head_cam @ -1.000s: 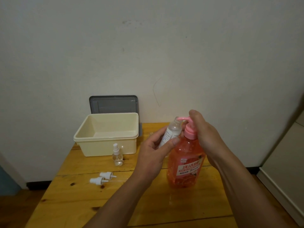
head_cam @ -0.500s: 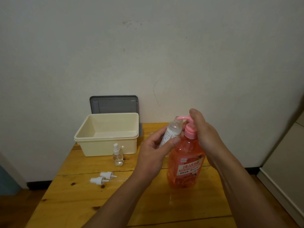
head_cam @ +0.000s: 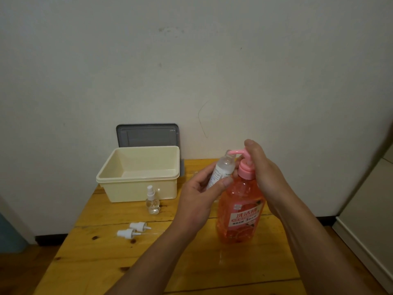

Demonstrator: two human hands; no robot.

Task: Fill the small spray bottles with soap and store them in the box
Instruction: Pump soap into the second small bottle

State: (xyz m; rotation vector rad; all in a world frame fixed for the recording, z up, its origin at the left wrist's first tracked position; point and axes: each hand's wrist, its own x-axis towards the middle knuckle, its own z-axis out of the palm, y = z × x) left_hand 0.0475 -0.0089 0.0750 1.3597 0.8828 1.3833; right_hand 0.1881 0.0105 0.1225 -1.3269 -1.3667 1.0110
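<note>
An orange soap bottle (head_cam: pixel 240 211) with a pink pump stands on the wooden table (head_cam: pixel 102 258). My right hand (head_cam: pixel 262 169) rests on the pump head, its spout over the mouth of a small clear bottle (head_cam: pixel 222 169) with a white label. My left hand (head_cam: pixel 202 194) holds that small bottle tilted against the pump, uncapped. A cream box (head_cam: pixel 138 186) stands open at the back left. In front of it a small capped spray bottle (head_cam: pixel 152 202) stands upright. Two white spray caps (head_cam: pixel 133 229) lie on the table.
A grey lid (head_cam: pixel 147 135) leans against the wall behind the box. The table's left edge drops to a wooden floor (head_cam: pixel 19 271). A pale cabinet (head_cam: pixel 370 220) stands to the right.
Almost nothing differs. My right hand sits a touch higher on the pump; the small bottle stays under the spout.
</note>
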